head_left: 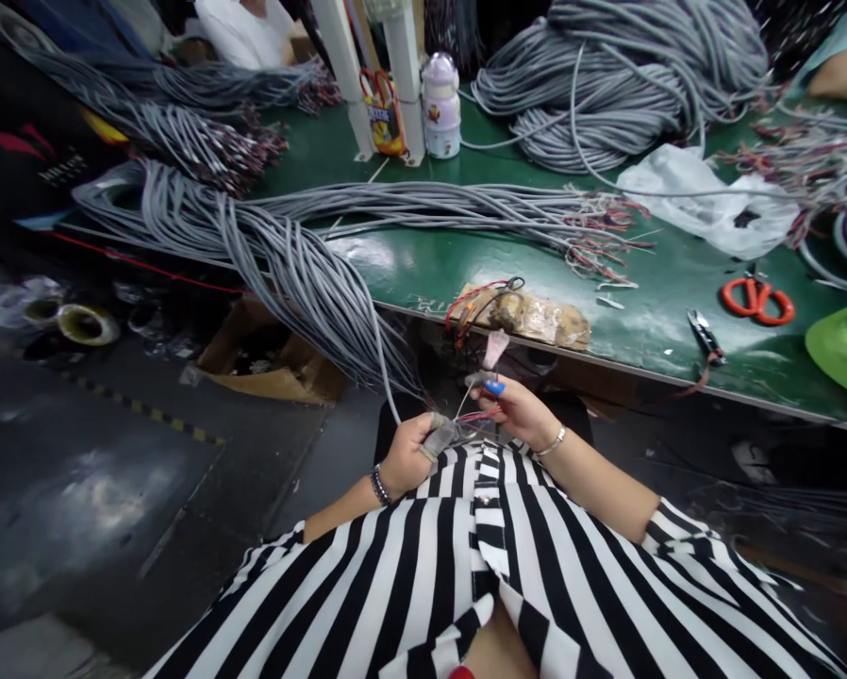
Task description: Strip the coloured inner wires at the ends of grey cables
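My left hand (415, 451), with grey covers on the thumb and finger, is closed around the stripped end of a grey cable (379, 354). Thin coloured wires (478, 415) fan out from that grip toward the right. My right hand (521, 407) pinches one pale wire between thumb and finger; a blue cover (494, 387) sits on one of its digits. Both hands are in front of my striped shirt, below the table edge. Beside them, a large bundle of grey cables (303, 273) hangs over the edge from the table.
On the green table (409, 264) lie red-handled scissors (757, 300), small cutters (706, 336), a plastic bag (710, 203) and a taped cardboard piece (543, 319). A bottle (441, 106) stands by a white post. Cable coils (607, 85) fill the back. A cardboard box (268, 354) is on the floor.
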`<state>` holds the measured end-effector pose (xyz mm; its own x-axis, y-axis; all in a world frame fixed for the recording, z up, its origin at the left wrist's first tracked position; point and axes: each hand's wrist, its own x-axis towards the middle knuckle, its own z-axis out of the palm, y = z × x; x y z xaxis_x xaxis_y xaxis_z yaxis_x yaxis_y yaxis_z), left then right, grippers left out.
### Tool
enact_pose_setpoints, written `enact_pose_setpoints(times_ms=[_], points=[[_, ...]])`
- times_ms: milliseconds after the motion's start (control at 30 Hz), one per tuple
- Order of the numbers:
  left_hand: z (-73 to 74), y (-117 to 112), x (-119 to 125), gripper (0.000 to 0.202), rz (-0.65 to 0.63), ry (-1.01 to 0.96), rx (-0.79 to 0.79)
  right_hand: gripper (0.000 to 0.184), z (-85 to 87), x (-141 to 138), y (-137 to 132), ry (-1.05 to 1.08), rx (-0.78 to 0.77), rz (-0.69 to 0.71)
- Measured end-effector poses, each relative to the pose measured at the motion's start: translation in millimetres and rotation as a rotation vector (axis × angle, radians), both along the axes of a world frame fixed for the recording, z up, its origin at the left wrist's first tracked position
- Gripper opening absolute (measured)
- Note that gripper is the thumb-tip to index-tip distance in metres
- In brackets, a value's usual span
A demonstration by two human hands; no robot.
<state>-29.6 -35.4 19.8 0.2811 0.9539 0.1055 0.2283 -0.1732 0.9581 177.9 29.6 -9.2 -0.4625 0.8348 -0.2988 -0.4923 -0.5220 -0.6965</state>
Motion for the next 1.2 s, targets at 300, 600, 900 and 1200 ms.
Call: enact_pose_setpoints(times_ms=[300,600,900,1200], points=[[-3.0,6,4,0.041,-0.047,-0.002,-0.036,0.033,16.4,-2,-9,0.024,0.071,0.079],[7.0,17,15,0.039,0.0,-0.128,-0.067,0.044,12.9,7,26,0.055,-0.014,-0.131],[5.8,32,32,0.038,0.03,-0.152,-0.066,0.055,29.3,-5,37,-0.091,0.069,-0.231],[-1.2,34,33,0.039,0.021,-0.137,-0.076,0.052,29.7,-4,38,-0.051,0.08,-0.232]])
